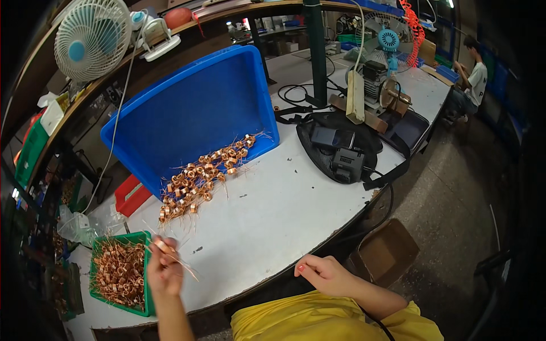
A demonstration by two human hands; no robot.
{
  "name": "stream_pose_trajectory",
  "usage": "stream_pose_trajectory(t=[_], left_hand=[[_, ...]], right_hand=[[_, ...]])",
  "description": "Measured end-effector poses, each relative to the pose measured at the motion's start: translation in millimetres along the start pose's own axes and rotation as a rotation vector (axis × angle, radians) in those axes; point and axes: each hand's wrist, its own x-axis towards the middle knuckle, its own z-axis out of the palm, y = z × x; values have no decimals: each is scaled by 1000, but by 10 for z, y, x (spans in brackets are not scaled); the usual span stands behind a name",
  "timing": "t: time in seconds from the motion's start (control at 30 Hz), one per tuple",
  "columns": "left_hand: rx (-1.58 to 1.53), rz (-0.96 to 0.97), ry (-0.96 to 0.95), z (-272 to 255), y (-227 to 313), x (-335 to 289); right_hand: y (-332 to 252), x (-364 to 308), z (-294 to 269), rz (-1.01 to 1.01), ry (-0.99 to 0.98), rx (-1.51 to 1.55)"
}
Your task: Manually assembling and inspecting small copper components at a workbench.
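Observation:
My left hand [166, 274] is closed on a copper wire coil [165, 245], with long loose wire ends sticking out past the fingers. It is beside the right rim of a green bin [149, 284], which is heaped with similar copper coils [118, 270]. My right hand [321, 274] rests near the table's front edge, its fingers curled in and nothing visible in them. Ahead, a large blue tub [187, 108] lies tipped on its side, opening toward me. A pile of copper coils [196, 181] spreads from its lower lip onto the white table [273, 199].
A black bag [310, 139] with electronic devices lies at the right of the table, near a motor [373, 79]. A cardboard box [392, 250] stands on the floor. A white fan [92, 38] is at upper left. Another person [475, 79] sits at far right.

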Motion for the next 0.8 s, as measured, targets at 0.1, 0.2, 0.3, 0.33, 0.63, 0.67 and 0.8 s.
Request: stream_pose_trajectory(t=[0.1, 0.2, 0.3, 0.33, 0.63, 0.67, 0.8], left_hand=[[-493, -240, -123, 61, -681, -123], [-478, -359, -110, 17, -1119, -180], [-228, -390, -96, -32, -1344, -179], [-179, -375, -46, 71, -1410, -254], [-41, -336, 42, -224, -1578, -318], [-38, -347, 43, -241, -1577, -327], [-88, -399, -26, -280, -1553, -293]], right_hand=[[-75, 69, 78, -15, 33, 34], [-128, 88, 156, -179, 42, 21], [-119, 164, 196, -340, 29, 99], [-98, 157, 263, -444, 56, 168], [46, 197, 394, -330, -19, 353], [60, 194, 397, -337, -41, 349], [45, 228, 408, -343, -43, 389]])
